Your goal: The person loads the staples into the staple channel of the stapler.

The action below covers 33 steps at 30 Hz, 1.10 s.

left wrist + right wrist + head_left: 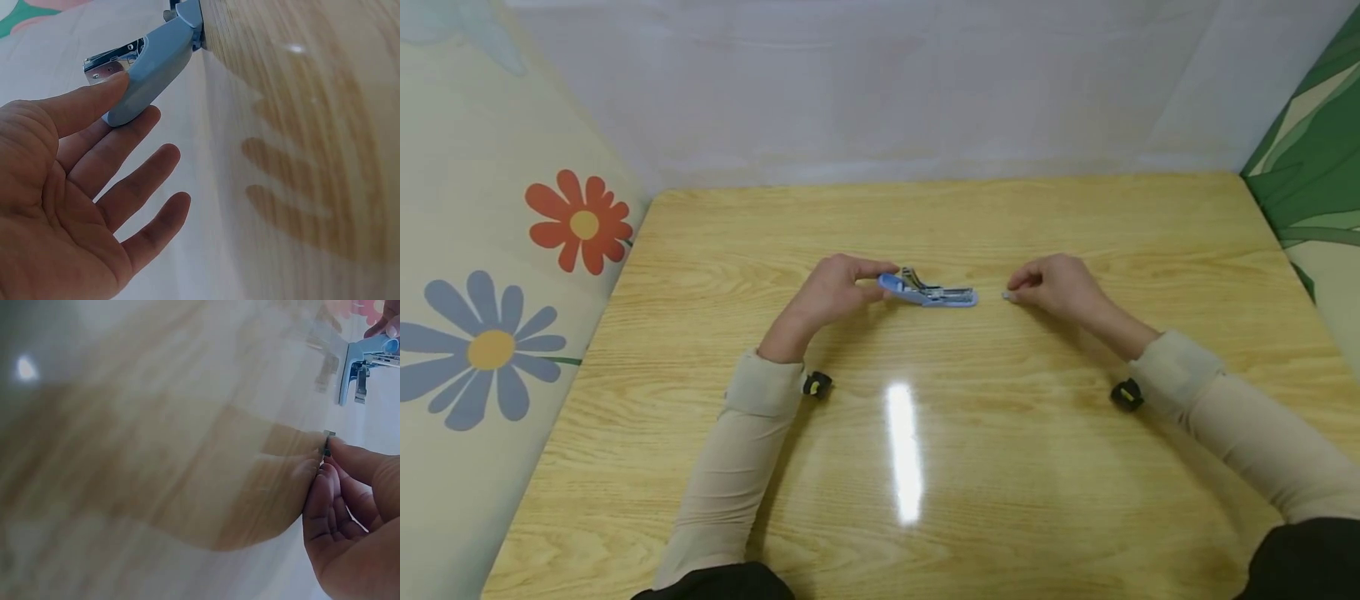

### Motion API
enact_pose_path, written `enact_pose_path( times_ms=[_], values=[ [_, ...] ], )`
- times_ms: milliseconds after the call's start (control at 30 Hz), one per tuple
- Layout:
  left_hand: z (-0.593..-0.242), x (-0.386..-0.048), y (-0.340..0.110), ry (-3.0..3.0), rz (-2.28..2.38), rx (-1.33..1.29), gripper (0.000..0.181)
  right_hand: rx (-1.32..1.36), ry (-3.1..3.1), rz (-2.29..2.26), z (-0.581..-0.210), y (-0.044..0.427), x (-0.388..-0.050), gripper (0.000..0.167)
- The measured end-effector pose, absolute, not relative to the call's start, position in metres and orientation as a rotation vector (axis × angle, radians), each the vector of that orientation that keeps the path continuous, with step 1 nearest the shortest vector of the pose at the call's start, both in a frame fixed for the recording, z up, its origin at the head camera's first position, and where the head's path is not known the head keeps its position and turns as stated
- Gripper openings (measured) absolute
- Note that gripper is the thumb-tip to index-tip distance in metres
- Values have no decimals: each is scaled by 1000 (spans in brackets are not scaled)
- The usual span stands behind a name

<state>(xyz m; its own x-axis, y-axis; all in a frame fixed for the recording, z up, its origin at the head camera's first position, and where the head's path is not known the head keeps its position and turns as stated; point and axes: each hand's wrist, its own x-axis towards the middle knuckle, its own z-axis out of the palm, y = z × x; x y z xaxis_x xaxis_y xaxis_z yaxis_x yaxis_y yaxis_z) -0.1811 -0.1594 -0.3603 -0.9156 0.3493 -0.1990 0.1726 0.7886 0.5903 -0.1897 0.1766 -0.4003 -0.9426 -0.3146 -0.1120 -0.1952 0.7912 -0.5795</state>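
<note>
The right hand (362, 550) pinches a small piece (329, 433), perhaps metal though too tiny to tell, by the glossy surface (125, 487), with the blue stapler (370, 347) apart at upper right beside the left hand (392, 320).

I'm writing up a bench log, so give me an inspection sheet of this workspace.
Surface: glossy yellow-brown wood-grain table, with a bright streak of glare.
Job's things: light-blue stapler with exposed metal parts, opened; small grey metallic-looking piece, too small to identify.
Clutter: nothing seen.
Hands: left hand pinches one end of the stapler; right hand pinches the small piece, apart from the stapler.
Cables: nothing seen.
Surroundings: plain whitish backdrop behind; red flower and blue flower pictures at left, green leaf pictures at right.
</note>
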Motion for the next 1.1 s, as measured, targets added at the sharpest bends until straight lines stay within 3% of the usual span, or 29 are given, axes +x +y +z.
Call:
enact_pose_path(
  times_ms=[433,933,1100],
  values=[
    [-358,-182,-160,2645,885,376,41,-550,2799,-839,-399,176,-191,13],
    [-359,-182,-159,2651,852,376,41,-381,2727,-1077,-388,189,-192,15],
    [-362,-183,-160,2641,862,366,42,-286,2611,-1229,-387,190,-193,27]
  ],
)
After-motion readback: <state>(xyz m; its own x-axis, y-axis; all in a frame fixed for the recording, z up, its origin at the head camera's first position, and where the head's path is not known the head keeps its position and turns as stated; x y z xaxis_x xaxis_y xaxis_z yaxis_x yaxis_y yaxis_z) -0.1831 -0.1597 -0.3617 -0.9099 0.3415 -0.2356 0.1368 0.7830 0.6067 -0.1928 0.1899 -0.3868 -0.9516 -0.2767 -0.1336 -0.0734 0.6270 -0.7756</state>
